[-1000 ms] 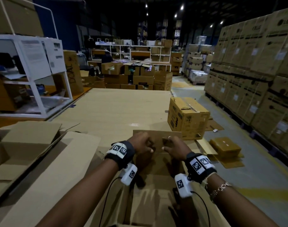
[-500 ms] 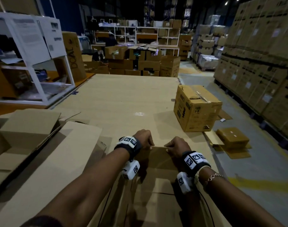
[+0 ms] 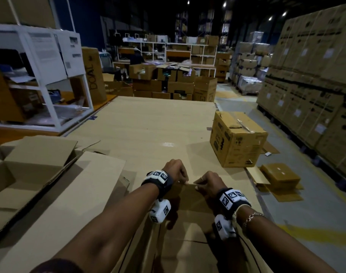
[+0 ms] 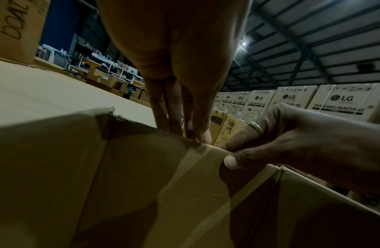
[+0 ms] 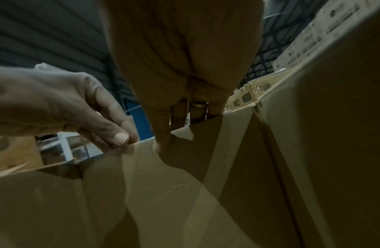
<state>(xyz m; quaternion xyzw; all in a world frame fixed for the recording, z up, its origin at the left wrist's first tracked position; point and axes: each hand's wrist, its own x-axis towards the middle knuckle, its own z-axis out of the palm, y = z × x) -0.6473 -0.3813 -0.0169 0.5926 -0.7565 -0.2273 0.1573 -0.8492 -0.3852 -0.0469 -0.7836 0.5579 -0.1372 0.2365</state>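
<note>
Warehouse. Tall stacks of cartons (image 3: 309, 79) standing along right side, print (image 4: 341, 109) on them reading "LG washing machine". More boxes (image 3: 180, 86) sitting in heaps at back, before white racks (image 3: 187, 44). Shelf unit (image 3: 50, 109) at left holding papers. Steel roof (image 4: 312, 33) spanning high overhead, lamps (image 3: 224, 4) shining small in dark. Concrete floor (image 3: 306, 209) carrying yellow line (image 3: 309, 232). Flat cardboard sheets (image 3: 148, 125) lying in middle.
</note>
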